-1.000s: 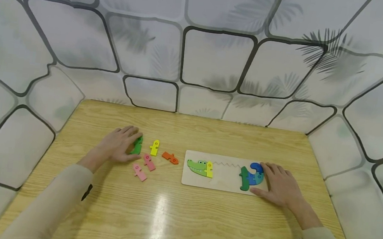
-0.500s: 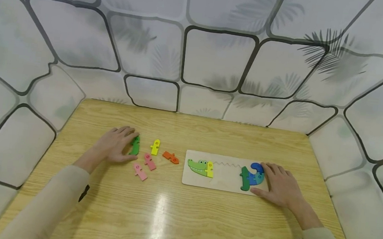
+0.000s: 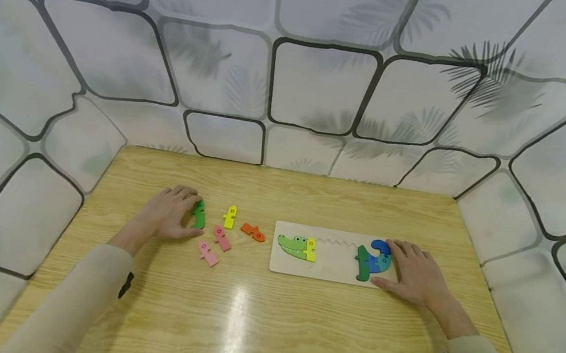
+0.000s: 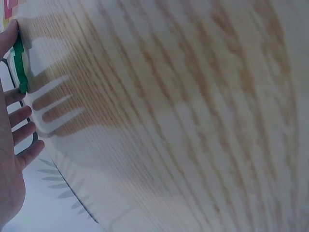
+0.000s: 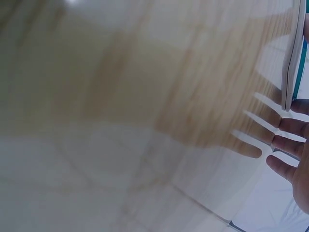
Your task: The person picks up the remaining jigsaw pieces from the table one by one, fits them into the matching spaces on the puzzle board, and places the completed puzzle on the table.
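My left hand [image 3: 170, 213] pinches a green puzzle piece [image 3: 199, 215] between thumb and index finger at the left of the table. In the left wrist view the green piece [image 4: 19, 63] spans the gap between those two fingertips, and the other fingers are spread. A pale wooden puzzle board [image 3: 333, 265] lies right of centre. Its left end carries a crocodile head [image 3: 292, 246] and a yellow piece [image 3: 310, 249]; a dark green leg piece [image 3: 362, 263] and blue tail pieces [image 3: 382, 260] sit at the right. My right hand [image 3: 415, 274] rests on the board's right end, fingers extended.
Between the left hand and the board lie a yellow piece [image 3: 230, 217], an orange piece [image 3: 253, 232], a darker pink piece [image 3: 222, 239] and a lighter pink piece [image 3: 208, 254]. The wooden table [image 3: 288, 326] meets a patterned wall covering [image 3: 318, 88] at the back and sides.
My left hand has shifted slightly left with the green piece, away from the loose yellow and pink pieces. The right hand and the board stay in place.
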`<state>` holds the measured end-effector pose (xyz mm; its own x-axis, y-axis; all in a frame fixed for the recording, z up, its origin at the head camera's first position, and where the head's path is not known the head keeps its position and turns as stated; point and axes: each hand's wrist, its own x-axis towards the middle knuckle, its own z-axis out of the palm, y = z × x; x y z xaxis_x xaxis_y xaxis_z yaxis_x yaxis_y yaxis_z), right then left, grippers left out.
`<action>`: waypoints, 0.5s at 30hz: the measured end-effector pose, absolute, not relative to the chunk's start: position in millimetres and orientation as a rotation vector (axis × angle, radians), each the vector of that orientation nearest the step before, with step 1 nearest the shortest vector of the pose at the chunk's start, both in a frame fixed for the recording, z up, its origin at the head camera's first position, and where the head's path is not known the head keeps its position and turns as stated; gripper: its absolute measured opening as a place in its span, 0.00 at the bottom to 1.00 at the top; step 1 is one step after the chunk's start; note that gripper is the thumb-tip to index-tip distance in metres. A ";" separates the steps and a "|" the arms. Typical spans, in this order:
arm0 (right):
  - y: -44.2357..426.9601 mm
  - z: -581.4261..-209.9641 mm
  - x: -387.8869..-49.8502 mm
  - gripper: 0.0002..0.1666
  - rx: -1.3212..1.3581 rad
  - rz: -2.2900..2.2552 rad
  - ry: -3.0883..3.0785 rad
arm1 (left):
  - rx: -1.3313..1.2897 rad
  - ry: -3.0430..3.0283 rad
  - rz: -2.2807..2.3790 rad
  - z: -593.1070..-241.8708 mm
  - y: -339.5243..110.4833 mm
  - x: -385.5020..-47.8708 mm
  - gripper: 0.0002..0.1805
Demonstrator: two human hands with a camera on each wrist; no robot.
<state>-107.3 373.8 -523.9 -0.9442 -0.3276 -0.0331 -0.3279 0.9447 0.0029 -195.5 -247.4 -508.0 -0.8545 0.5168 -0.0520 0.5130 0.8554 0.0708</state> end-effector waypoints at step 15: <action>373.6 -523.9 -107.8 0.65 -0.526 0.025 3.071 | 0.773 2.972 0.056 -500.1 -240.1 -194.6 0.53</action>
<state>-107.8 373.6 -523.9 -0.9428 -0.3323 -0.0285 -0.3327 0.9430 0.0113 -194.6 -240.1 -500.1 -0.8711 0.4876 -0.0591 0.4850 0.8729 0.0533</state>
